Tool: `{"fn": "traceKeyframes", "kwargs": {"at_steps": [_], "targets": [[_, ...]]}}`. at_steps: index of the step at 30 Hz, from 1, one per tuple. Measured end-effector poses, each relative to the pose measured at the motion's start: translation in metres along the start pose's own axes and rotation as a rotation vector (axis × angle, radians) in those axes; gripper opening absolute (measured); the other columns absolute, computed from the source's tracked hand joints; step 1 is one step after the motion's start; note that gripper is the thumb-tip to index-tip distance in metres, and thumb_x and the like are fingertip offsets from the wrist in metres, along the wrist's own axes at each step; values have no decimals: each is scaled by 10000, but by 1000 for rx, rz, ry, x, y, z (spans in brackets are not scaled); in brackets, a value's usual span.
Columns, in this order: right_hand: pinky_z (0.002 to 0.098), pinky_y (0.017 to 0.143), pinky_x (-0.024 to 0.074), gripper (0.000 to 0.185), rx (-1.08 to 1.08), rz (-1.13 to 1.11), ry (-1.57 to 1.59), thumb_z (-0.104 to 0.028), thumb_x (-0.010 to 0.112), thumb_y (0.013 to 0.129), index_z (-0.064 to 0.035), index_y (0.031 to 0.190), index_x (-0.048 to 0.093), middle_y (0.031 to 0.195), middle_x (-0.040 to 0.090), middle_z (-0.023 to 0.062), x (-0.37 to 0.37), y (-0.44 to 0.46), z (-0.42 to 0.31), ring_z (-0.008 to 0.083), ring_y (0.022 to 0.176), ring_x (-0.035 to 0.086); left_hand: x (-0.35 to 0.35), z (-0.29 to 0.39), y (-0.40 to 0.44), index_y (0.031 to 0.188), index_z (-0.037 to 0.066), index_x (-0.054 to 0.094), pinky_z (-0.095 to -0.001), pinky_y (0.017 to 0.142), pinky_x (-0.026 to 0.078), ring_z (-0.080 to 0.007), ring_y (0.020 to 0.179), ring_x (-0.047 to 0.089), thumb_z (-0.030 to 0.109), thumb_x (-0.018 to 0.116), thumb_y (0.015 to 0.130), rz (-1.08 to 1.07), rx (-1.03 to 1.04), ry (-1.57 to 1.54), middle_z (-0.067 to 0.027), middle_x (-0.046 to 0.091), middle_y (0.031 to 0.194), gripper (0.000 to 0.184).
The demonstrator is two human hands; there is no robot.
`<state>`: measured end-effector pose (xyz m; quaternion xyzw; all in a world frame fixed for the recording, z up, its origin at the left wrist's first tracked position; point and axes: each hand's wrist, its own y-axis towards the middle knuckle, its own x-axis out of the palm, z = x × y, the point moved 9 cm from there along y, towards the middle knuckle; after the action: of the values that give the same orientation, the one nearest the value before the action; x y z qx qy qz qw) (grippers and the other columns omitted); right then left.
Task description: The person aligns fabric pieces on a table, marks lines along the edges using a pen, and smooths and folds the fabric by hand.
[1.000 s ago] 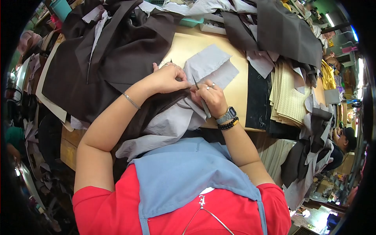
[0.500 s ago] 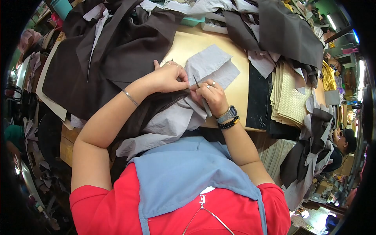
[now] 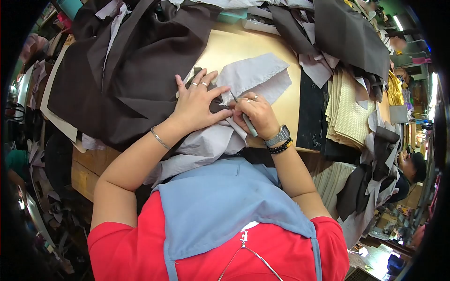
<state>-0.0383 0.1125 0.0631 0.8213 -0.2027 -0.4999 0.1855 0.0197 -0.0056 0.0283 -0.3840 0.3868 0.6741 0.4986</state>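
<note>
My left hand (image 3: 199, 103) lies with fingers spread on the dark brown fabric (image 3: 145, 70), its thumb close to my right fingers. A slim grey tool with a thin dark pointed tip (image 3: 252, 128) is gripped in my right hand (image 3: 258, 114), its point up and to the left; its exact kind does not show. Just beyond the fingertips is a pale grey cloth piece (image 3: 253, 72) with a stitched, folded edge. More pale grey lining (image 3: 206, 143) hangs below my hands over the table's near edge. The spot between my hands is partly covered by fingers.
The tan tabletop (image 3: 234, 44) lies under the work. More dark fabric (image 3: 349, 40) is heaped at the back right, beside a stack of cream textured sheets (image 3: 349, 112). A white box (image 3: 260, 23) stands at the back. At far right is another person (image 3: 412, 168).
My left hand has gone from a pinch on the fabric to spread fingers lying over it. My right hand keeps the tool and has shifted slightly. The pale cloth has moved a little.
</note>
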Motion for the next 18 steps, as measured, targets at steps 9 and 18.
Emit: {"fn": "traceKeyframes", "kwargs": {"at_steps": [9, 18], "targets": [[382, 702, 493, 195, 34, 22, 36, -48, 753, 746, -90, 850, 594, 784, 642, 29, -5, 9, 10, 253, 765, 620, 1, -1, 0, 1343, 325, 627, -829, 1048, 112, -376, 1503, 221, 562, 778, 717, -27, -45, 13, -128, 371, 1573, 686], [389, 664, 498, 140, 414, 214, 188, -72, 742, 838, -49, 889, 614, 805, 668, 108, -3, -21, 21, 291, 708, 606, -19, 6, -8, 1093, 173, 711, -687, 1098, 226, -275, 1315, 482, 468, 802, 748, 121, 43, -101, -47, 564, 1338, 463]]}}
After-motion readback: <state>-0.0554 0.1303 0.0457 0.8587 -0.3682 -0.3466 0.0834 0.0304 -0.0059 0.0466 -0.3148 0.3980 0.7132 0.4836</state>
